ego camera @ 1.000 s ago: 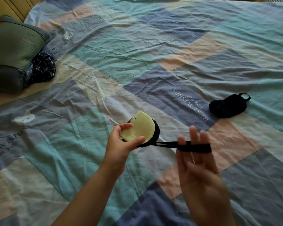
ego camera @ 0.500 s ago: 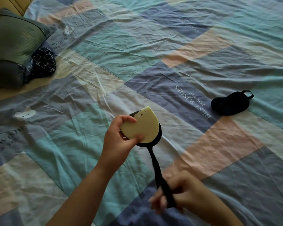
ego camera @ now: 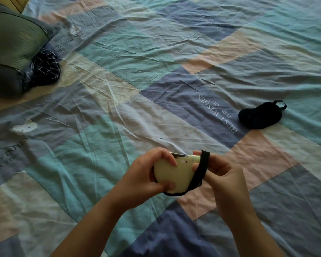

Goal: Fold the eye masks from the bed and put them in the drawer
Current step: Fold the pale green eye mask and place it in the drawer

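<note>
**Now: strap wrap under way, risk of slip-off**

Currently the left hand (ego camera: 146, 175) grips the folded yellow mask (ego camera: 176, 175) above the sheet (ego camera: 119, 52), at about 6 o'clock in the view. Thumb clamped on the lower edge, fingers curled over the top edge. The right hand (ego camera: 220, 175) has its fingers closed on the black strap (ego camera: 202, 168), which runs over the mask's right end and loops under the bottom edge.

Second mask (ego camera: 258, 116), dark, lies flat on the sheet at about 3 o'clock, well apart from both hands, untouched. Pillow (ego camera: 13, 43) at 10 o'clock. No drawer in view.

Judged step: binding the fold with its own strap. Roughly first half of the task; one mask not yet folded.

Risks, as judged:
- The strap sits near the mask's narrow end; if tension eases it could slide off the rounded end and the fold would spring open.
- Elastic strap, likely; released early it may snap back and undo the loop.
- The left thumb holds only the edge; a hard pull from the right hand could tug the mask out of the pinch.
- A loose bundle could come apart on the way to the drawer.
</note>
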